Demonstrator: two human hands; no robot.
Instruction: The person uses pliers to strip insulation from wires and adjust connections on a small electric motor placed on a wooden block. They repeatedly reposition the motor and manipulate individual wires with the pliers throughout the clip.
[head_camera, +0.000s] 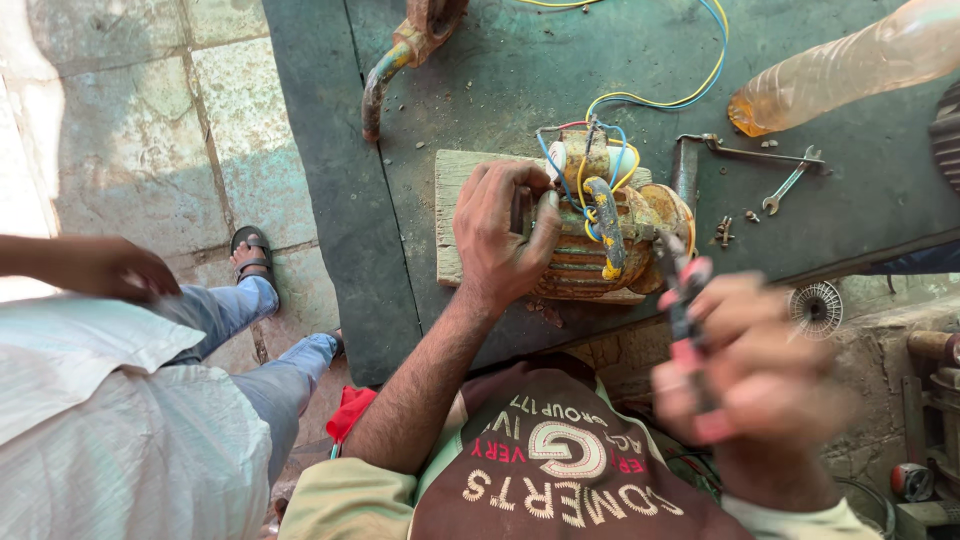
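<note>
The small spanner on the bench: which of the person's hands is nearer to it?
Right. The right hand, blurred and gripping red-handled pliers, sits below and slightly left of the spanner. The left hand rests on the old motor, further left.

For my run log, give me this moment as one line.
left hand: grips motor on wood block | right hand: holds pliers, blurred | bench: spanner, bottle

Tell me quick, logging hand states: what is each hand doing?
Left hand: gripping the rusty motor.
Right hand: closed on red-handled pliers, blurred.
</note>
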